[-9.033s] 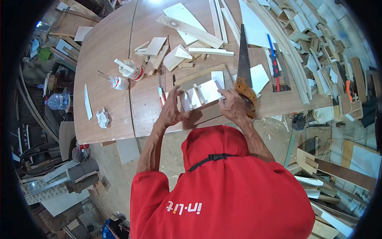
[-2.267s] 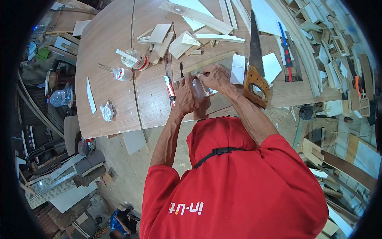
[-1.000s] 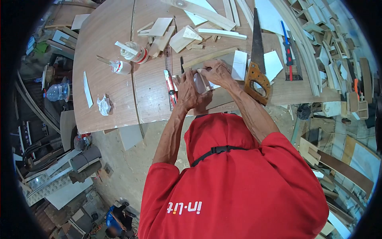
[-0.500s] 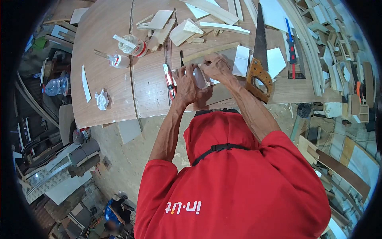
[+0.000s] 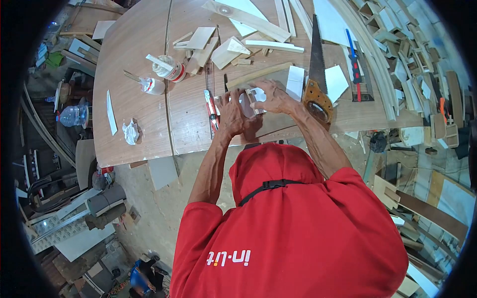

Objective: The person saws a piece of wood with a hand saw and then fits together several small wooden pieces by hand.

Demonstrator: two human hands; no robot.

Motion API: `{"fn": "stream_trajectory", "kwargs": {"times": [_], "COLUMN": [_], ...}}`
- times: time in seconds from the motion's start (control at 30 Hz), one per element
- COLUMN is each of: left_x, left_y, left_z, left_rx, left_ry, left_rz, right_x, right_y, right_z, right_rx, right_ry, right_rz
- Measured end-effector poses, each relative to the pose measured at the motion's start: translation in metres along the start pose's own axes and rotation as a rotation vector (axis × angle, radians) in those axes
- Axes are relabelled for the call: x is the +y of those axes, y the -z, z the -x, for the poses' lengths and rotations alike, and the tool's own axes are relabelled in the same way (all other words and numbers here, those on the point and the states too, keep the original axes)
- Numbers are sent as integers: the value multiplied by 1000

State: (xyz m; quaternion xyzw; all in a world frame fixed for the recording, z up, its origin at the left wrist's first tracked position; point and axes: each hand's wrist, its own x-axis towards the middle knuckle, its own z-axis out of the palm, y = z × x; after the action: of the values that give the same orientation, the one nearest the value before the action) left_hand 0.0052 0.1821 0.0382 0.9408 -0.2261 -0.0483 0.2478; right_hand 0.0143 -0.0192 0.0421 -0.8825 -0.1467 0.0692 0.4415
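My left hand [image 5: 232, 115] is closed round the left side of a small white-and-wood piece [image 5: 247, 103] near the table's front edge. On its right side, my right hand [image 5: 273, 98] grips the same piece between thumb and fingers. Left of my left hand lies a red and white cutter [image 5: 212, 111]. Behind both hands runs a long thin wood strip [image 5: 258, 74]. A white block [image 5: 295, 82] and a handsaw [image 5: 318, 97] with a wooden handle lie to the right.
Two glue containers [image 5: 171, 69] [image 5: 153, 86] stand on the table [image 5: 191, 134] at the left, near a crumpled white wad [image 5: 131, 132]. Wood offcuts [image 5: 201, 37] lie at the back. Another person [image 5: 140, 279] is at the lower left.
My right hand has shifted down and its fingers have spread along the piece's right side. The view has shifted slightly.
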Motion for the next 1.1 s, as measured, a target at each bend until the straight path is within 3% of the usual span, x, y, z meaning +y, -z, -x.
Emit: {"fn": "stream_trajectory", "kwargs": {"times": [0.2, 0.3, 0.4, 0.47, 0.6, 0.93, 1.1], "left_x": [5, 9, 8, 4, 6, 6, 13], "left_y": [4, 6, 4, 2, 6, 8, 15], "left_z": [1, -2, -1, -1, -2, -2, -4], "left_rx": [21, 10, -5, -9, -5, 9, -76], "left_ry": [4, 15, 38, 16, -8, -37, 15], "left_rz": [-10, -13, -55, -60, -56, -37, -66], "right_x": [2, 2, 5, 9, -11, -11, -5], "right_y": [-9, -4, 4, 10, 33, 14, -1], "right_z": [5, 4, 5, 8, 31, 49, 49], "right_rx": [-26, 13, 44, 233, 214, 187, 213], "right_ry": [-49, 25, -27, -91, -171, -138, -76], "right_rz": [18, 65, -156, -117, 133, 218, 251]}}
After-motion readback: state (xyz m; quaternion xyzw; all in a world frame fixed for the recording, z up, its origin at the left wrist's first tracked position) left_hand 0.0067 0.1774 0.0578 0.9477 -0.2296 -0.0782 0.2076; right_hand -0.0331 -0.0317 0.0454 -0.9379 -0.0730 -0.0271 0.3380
